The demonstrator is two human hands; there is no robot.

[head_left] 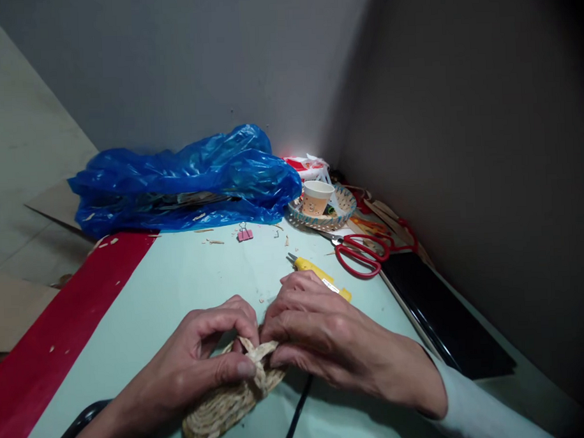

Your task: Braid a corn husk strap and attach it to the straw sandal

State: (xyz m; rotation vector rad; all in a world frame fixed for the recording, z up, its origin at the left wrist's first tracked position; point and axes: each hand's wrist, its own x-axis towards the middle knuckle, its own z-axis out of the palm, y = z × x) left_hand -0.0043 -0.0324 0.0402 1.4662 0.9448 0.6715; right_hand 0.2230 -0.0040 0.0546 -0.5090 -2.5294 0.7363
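Observation:
A woven straw piece point(222, 410) with coiled, braided rows rests near the front of the table, under both hands. My left hand point(205, 350) pinches a pale straw strand point(259, 354) at the piece's upper edge, thumb and fingers closed together. Close beside it, my right hand point(315, 333) is closed on the other end of the strand, its fingertips partly hidden behind the knuckles. The strand crosses over itself between the two hands. Just beyond my right hand lies a yellow tool with a metal tip point(317, 274), partly covered by the hand.
Red-handled scissors point(360, 258) lie at the right, near a black flat case point(443, 316). Behind them, a paper cup point(316, 199) stands in a woven basket point(296, 220). A blue plastic bag point(185, 178) spreads along the back, before a pink binder clip point(244, 233). A black cable point(299, 410) runs in front.

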